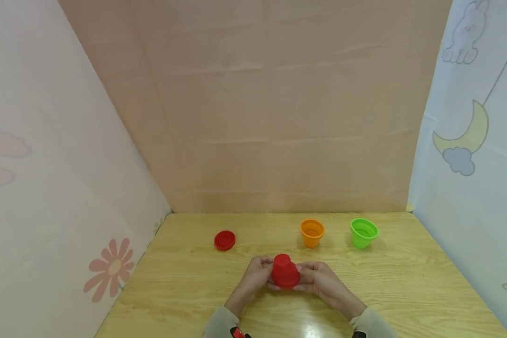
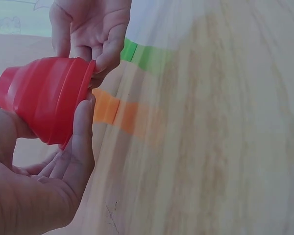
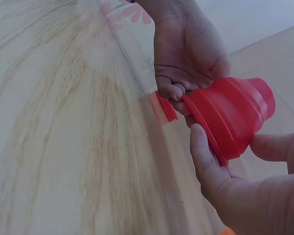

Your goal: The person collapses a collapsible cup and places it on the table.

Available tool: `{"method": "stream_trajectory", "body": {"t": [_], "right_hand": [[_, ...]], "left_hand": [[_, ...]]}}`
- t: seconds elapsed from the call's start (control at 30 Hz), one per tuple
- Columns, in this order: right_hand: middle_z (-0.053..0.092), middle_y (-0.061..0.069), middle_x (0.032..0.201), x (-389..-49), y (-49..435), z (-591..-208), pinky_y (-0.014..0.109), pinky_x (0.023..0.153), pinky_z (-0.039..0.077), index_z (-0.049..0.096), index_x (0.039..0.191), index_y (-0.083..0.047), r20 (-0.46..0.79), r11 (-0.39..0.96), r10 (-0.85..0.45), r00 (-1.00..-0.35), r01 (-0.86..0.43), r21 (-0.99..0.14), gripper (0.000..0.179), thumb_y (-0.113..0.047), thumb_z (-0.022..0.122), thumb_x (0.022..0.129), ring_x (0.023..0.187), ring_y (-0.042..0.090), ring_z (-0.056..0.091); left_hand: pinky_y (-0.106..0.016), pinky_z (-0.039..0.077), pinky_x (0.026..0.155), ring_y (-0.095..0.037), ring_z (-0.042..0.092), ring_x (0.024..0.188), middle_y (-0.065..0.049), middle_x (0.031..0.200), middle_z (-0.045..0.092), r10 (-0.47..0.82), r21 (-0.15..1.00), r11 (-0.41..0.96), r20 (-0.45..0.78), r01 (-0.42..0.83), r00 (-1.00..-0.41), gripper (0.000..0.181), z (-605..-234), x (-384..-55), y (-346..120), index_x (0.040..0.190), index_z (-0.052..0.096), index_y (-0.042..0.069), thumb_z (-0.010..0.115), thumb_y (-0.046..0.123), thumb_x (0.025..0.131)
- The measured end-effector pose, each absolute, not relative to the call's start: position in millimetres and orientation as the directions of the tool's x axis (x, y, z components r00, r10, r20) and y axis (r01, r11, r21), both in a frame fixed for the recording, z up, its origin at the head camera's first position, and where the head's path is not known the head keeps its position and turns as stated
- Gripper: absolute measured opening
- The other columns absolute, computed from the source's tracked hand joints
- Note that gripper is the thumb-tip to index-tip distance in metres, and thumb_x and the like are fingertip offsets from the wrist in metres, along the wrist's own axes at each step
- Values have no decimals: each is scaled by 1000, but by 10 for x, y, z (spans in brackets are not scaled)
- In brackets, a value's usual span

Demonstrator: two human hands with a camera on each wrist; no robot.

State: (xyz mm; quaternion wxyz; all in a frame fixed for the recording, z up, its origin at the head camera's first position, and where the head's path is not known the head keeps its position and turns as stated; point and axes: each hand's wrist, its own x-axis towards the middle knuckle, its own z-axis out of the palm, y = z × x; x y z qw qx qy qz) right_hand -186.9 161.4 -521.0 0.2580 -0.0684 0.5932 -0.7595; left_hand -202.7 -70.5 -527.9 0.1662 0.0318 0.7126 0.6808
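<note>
Both hands hold a red collapsible cup (image 1: 285, 273) between them near the front of the table, its narrow base pointing up and away and its wide rim towards the person. My left hand (image 1: 256, 273) grips the cup's left side, thumb on the outer wall and fingers at the rim, as the left wrist view shows. On the other side my right hand (image 1: 322, 283) grips it the same way, with its thumb (image 3: 269, 147) against the stepped wall. The cup's rings (image 2: 46, 100) are extended, and its inside is hidden.
A second red cup (image 1: 225, 240), folded flat, lies at the back left of the wooden table (image 1: 173, 291). An orange cup (image 1: 311, 238) and a green cup (image 1: 362, 238) stand extended and upright at the back right. Pale patterned walls border both sides.
</note>
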Motion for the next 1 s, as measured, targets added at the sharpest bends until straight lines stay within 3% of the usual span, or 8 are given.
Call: {"method": "stream_trajectory", "body": {"t": [0.37, 0.5, 0.77, 1.0], "right_hand": [[74, 14, 116, -1840, 1545, -5256, 43, 90, 65, 42, 141, 25, -198, -84, -349, -916, 241, -967, 52, -9, 58, 104, 100, 21, 74], [75, 14, 114, -1856, 1550, -5252, 44, 89, 66, 45, 139, 24, -197, -74, -319, -927, 231, -970, 49, -10, 57, 106, 98, 22, 75], [76, 17, 113, -1887, 1571, -5259, 38, 84, 66, 45, 140, 24, -211, -58, -236, -949, 231, -971, 51, -13, 57, 106, 93, 22, 76], [77, 14, 110, -1903, 1595, -5264, 35, 83, 66, 46, 140, 23, -215, -51, -235, -948, 233, -971, 48, -11, 55, 107, 91, 20, 75]], "left_hand": [[-31, 65, 59, -14, 72, 62, -14, 96, 78, 267, 973, 40, -230, -227, -936, 34, -5311, -1997, -642, 127, 66, -8, 54, 17, 108], [-35, 67, 67, -16, 75, 70, -16, 103, 78, 316, 962, -18, -253, -272, -914, 38, -5325, -2013, -650, 134, 63, -7, 51, 20, 110], [-36, 67, 85, -18, 76, 88, -13, 110, 78, 435, 929, -122, -267, -349, -860, 37, -5305, -2035, -711, 132, 65, -2, 56, 24, 108], [-34, 66, 87, -13, 74, 87, -11, 115, 77, 491, 908, -198, -234, -369, -839, 39, -5307, -2005, -724, 136, 63, -5, 58, 17, 105]]}}
